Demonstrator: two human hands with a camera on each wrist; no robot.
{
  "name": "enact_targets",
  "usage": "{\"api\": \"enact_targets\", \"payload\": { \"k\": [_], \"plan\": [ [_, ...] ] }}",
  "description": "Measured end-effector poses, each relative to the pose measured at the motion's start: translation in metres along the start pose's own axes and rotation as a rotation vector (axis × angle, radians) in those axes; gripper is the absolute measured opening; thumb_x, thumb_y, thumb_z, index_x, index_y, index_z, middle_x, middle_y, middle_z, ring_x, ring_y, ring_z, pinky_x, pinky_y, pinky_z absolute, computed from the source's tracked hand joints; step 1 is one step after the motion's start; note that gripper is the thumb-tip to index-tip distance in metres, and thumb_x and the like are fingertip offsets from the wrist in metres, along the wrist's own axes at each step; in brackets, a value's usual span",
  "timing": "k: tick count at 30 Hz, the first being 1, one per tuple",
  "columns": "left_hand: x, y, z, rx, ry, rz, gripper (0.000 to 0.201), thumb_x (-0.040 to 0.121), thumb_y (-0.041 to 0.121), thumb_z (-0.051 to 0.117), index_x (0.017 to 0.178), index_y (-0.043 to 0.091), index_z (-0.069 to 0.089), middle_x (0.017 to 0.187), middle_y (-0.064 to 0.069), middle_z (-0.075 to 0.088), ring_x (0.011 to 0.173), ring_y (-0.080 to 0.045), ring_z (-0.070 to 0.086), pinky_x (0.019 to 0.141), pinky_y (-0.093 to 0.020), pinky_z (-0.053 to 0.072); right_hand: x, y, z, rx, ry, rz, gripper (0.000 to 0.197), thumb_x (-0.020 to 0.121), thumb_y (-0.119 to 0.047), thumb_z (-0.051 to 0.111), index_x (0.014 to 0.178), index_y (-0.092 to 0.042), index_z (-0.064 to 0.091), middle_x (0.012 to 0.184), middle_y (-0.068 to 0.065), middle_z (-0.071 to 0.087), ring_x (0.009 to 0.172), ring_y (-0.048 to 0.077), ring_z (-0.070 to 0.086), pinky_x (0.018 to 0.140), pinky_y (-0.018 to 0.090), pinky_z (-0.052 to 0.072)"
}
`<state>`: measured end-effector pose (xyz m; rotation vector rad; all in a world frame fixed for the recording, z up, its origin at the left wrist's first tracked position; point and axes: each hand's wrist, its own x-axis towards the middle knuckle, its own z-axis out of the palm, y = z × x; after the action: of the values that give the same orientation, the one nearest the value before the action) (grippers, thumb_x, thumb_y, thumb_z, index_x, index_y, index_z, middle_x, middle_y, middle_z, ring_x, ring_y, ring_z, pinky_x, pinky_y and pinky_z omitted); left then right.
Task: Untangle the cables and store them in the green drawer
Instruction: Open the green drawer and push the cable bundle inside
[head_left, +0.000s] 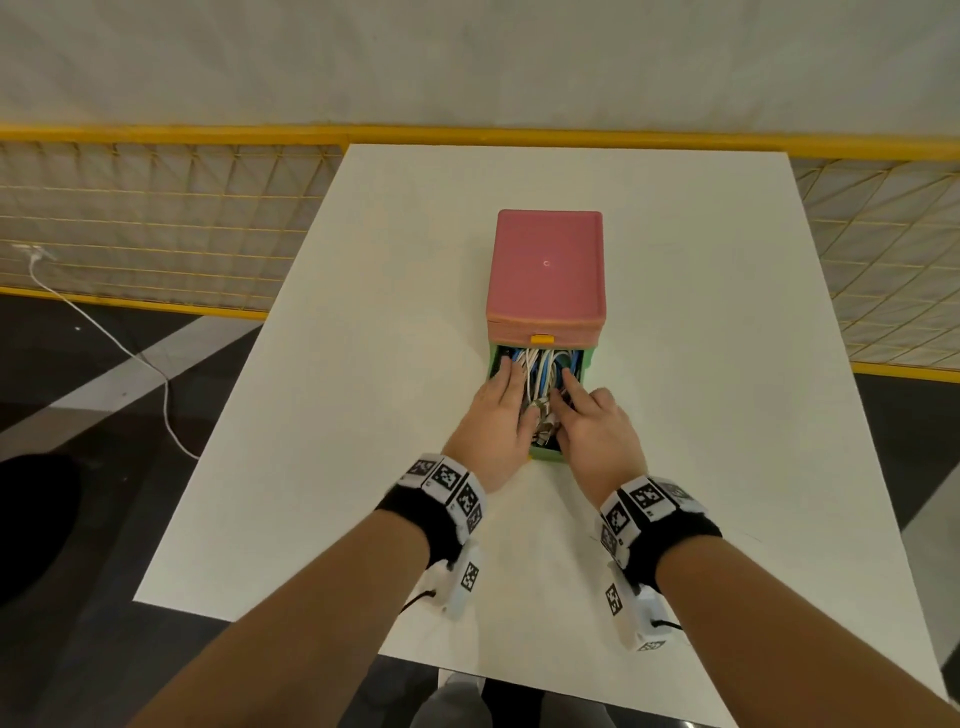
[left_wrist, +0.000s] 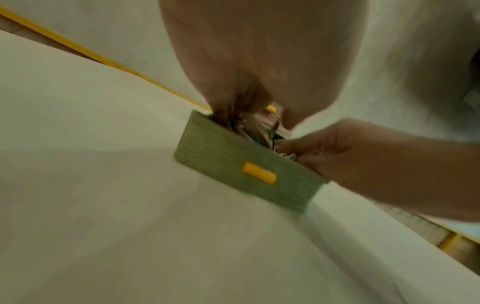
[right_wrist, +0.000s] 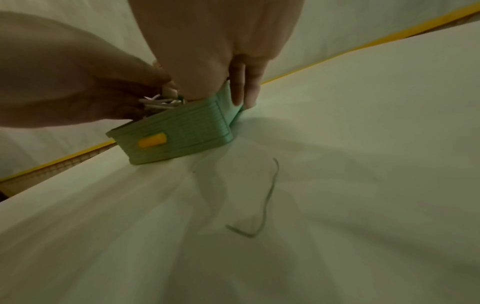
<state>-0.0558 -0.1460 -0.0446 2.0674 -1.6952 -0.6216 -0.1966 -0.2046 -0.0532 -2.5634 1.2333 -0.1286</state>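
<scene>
A pink-topped box (head_left: 545, 270) stands mid-surface (head_left: 363, 415), its green drawer (left_wrist: 233, 166) pulled out toward the person and packed with white and blue cables (head_left: 540, 369). A thin stray wire (right_wrist: 265, 201) lies on the surface nearby. Both hands reach into the drawer from above — the left hand (head_left: 498, 421) presses on the cables with fingers extended; the right hand (head_left: 592, 431) does likewise, its outer fingers (right_wrist: 244, 90) down the drawer's side wall.

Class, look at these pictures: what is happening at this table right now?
A person is packing white and blue cables into the pulled-out green drawer of a small pink-topped drawer unit on a white table. The left hand and right hand both press down on the bundle inside the drawer, and some right-hand fingers lie along its outer side. The drawer is not yet shut.
</scene>
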Motion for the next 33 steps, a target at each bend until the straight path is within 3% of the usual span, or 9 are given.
{"api": "enact_targets", "payload": {
  "k": [4,7,12,15,18,21,26,30,33],
  "plan": [
    [-0.004,-0.008,0.013,0.217,0.002,0.222,0.047,0.098,0.005,0.046,0.143,-0.005,0.037,0.156,-0.021,0.027,0.147,-0.032,0.024,0.120,-0.034,0.011,-0.004,-0.004,0.001,-0.199,0.070,-0.045,0.035,0.079,-0.012,0.051,0.111,-0.007,0.064,0.106,0.010,0.059,0.088,0.025,0.046,0.069,0.035,0.050],
    [-0.009,-0.012,0.018,0.357,-0.028,0.208,0.048,0.101,0.022,0.031,0.141,-0.001,0.044,0.153,-0.018,0.035,0.143,-0.027,0.035,0.119,-0.042,0.016,-0.012,-0.003,-0.004,-0.134,0.116,-0.086,0.032,0.077,-0.007,0.057,0.108,-0.004,0.063,0.099,0.008,0.057,0.084,0.025,0.050,0.070,0.034,0.048],
    [-0.012,0.000,0.007,0.395,-0.132,0.183,0.063,0.101,0.038,0.009,0.152,0.003,0.017,0.162,-0.014,0.008,0.151,-0.022,0.007,0.121,-0.033,-0.005,-0.027,-0.009,0.000,-0.039,0.004,-0.193,0.052,0.089,-0.015,0.048,0.138,0.003,0.040,0.143,0.018,0.042,0.135,0.032,0.037,0.117,0.043,0.023],
    [-0.009,-0.006,-0.007,0.169,-0.156,0.199,0.046,0.105,0.016,0.033,0.149,0.001,0.029,0.162,-0.013,0.014,0.150,-0.023,0.016,0.121,-0.025,0.007,-0.026,-0.010,-0.003,-0.113,-0.147,-0.190,0.060,0.090,-0.010,0.042,0.146,0.002,0.020,0.156,0.017,0.016,0.145,0.028,0.018,0.115,0.038,-0.003],
    [-0.013,-0.008,-0.015,0.099,-0.053,0.119,0.033,0.101,0.015,0.044,0.126,0.003,0.060,0.142,-0.015,0.047,0.126,-0.028,0.048,0.104,-0.033,0.040,-0.023,-0.007,-0.004,-0.184,-0.151,-0.191,0.059,0.077,-0.001,0.060,0.133,0.005,0.045,0.143,0.024,0.041,0.130,0.034,0.047,0.111,0.044,0.022],
    [-0.009,-0.005,-0.012,0.173,-0.009,0.069,0.028,0.099,0.011,0.046,0.118,0.009,0.067,0.126,-0.012,0.058,0.116,-0.027,0.050,0.094,-0.031,0.041,-0.024,-0.010,-0.008,-0.113,-0.115,-0.168,0.041,0.077,-0.003,0.067,0.117,0.001,0.059,0.121,0.017,0.055,0.098,0.031,0.063,0.087,0.038,0.056],
    [-0.001,-0.004,-0.011,0.042,0.095,0.091,0.017,0.091,0.014,0.063,0.100,0.006,0.075,0.100,-0.012,0.065,0.092,-0.026,0.062,0.081,-0.035,0.051,-0.021,-0.017,-0.024,-0.043,-0.083,-0.122,0.069,0.072,0.009,0.062,0.137,-0.005,0.044,0.142,0.018,0.042,0.081,0.026,0.069,0.058,0.023,0.049],
    [0.005,-0.018,-0.020,-0.029,0.327,0.173,0.030,0.092,0.021,0.060,0.116,0.004,0.066,0.118,-0.010,0.060,0.102,-0.022,0.061,0.092,-0.033,0.050,-0.013,-0.024,-0.028,-0.189,-0.259,-0.195,0.070,0.088,0.005,0.038,0.149,-0.006,0.006,0.159,0.016,0.004,0.134,0.025,0.041,0.112,0.030,0.029],
    [0.010,-0.015,-0.015,0.243,0.179,0.067,0.052,0.098,0.029,0.032,0.143,0.007,0.044,0.147,-0.009,0.048,0.138,-0.027,0.039,0.116,-0.042,0.019,-0.007,-0.025,-0.028,-0.339,-0.275,-0.210,0.063,0.093,-0.003,0.034,0.148,-0.002,0.003,0.158,0.019,0.007,0.141,0.022,0.031,0.119,0.035,0.014]
  ]
}}
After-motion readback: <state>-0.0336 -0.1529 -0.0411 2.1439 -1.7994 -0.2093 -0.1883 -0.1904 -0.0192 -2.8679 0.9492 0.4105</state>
